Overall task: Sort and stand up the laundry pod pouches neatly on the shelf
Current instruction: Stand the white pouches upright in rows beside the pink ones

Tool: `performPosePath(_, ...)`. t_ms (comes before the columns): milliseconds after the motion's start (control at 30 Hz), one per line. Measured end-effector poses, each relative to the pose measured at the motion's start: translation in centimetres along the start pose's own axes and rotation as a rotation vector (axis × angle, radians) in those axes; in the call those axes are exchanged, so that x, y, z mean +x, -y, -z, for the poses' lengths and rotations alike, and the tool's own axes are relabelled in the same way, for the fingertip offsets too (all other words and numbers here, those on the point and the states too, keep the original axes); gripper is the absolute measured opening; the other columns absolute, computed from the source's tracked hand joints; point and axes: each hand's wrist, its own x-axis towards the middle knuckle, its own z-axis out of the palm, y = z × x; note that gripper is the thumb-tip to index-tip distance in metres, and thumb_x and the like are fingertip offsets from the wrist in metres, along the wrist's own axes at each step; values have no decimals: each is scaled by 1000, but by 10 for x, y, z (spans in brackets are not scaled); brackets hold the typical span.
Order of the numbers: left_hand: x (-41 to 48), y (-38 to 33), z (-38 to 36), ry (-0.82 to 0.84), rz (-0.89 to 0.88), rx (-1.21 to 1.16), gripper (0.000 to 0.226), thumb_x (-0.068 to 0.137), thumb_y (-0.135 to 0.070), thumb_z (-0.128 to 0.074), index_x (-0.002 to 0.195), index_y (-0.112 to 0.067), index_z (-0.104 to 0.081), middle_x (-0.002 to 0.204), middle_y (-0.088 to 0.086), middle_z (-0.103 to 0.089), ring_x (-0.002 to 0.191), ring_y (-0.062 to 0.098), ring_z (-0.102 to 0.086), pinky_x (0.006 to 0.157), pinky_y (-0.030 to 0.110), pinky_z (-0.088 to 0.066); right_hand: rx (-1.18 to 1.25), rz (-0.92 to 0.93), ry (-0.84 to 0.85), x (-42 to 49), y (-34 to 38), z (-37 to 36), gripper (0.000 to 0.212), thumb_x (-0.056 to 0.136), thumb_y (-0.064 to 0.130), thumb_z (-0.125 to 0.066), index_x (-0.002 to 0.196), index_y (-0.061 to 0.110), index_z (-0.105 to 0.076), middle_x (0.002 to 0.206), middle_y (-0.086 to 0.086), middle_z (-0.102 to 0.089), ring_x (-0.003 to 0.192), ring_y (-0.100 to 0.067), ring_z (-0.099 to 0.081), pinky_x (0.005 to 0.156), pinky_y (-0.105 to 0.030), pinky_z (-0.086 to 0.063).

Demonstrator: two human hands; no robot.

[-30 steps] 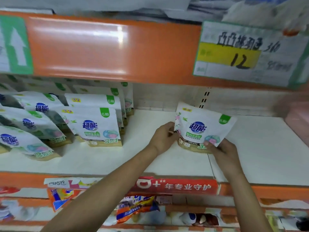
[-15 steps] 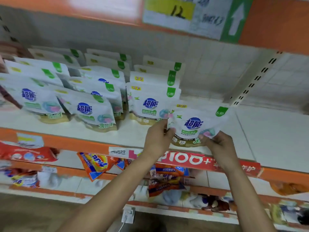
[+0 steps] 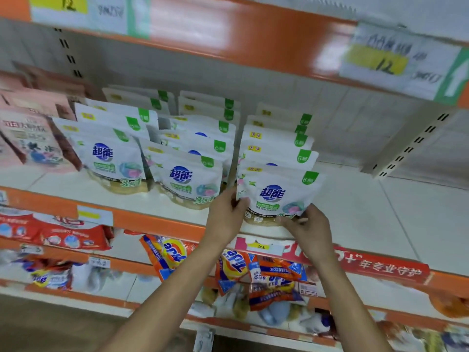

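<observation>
A white laundry pod pouch (image 3: 276, 194) with a blue logo and green corner tab stands at the front of the right-hand row on the white shelf (image 3: 368, 214). My left hand (image 3: 227, 217) pinches its lower left edge. My right hand (image 3: 308, 227) holds its bottom right corner. Behind it several like pouches (image 3: 278, 141) stand in a file. Two more rows of the same pouches stand to the left, fronted by a middle pouch (image 3: 184, 177) and a left pouch (image 3: 107, 156), some leaning.
Pink packs (image 3: 30, 138) fill the shelf's far left. An orange shelf edge (image 3: 157, 222) runs below the pouches, with Tide bags (image 3: 167, 257) on the shelf underneath. An upper orange shelf (image 3: 228, 31) carries a price card (image 3: 396, 62). Bare white shelf lies to the right.
Both hands carried the pouch leftward along the shelf and set it down at the front of the right-hand row. The camera swung left with it.
</observation>
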Motion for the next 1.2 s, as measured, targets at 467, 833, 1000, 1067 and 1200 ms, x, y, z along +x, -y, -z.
performPosePath(467, -3, 3, -12, -40, 39, -165, 44, 90, -20, -64, 132, -19, -50, 122, -9, -63, 111, 5, -59, 82, 3, -45, 53, 47, -12, 13, 5, -12, 29, 80, 12, -76, 103, 23, -62, 91, 19, -65, 78, 13, -61, 63, -3, -45)
performPosePath(833, -7, 6, -10, -20, 36, -130, 48, 90, -26, -65, 134, -22, -46, 124, -7, -63, 114, 9, -59, 92, 20, -49, 52, 86, -6, 6, -5, -9, 18, 92, 27, -63, 110, 25, -61, 101, 22, -66, 92, 12, -62, 71, -4, -47)
performPosePath(1000, -6, 6, -8, 21, -7, -70, 54, 91, -27, -64, 139, -24, -42, 131, -11, -57, 116, 4, -53, 86, 2, -39, 64, 90, -5, 6, -3, -9, 15, 96, 29, -56, 108, 22, -62, 98, 23, -66, 90, 11, -63, 70, -5, -48)
performPosePath(1067, -5, 8, -6, 30, 10, -65, 51, 91, -28, -64, 137, -24, -44, 131, -9, -58, 118, 7, -55, 91, 12, -42, 69, 81, -1, 6, -4, -8, 18, 95, 30, -57, 108, 20, -63, 100, 19, -68, 91, 7, -65, 72, -8, -50)
performPosePath(1200, -8, 8, -4, 41, 39, -114, 51, 91, -26, -64, 137, -22, -42, 128, -8, -61, 117, 9, -58, 95, 21, -48, 122, 55, -1, 5, -6, -2, 13, 93, 27, -60, 100, 17, -64, 99, 8, -72, 90, -6, -69, 73, -22, -56)
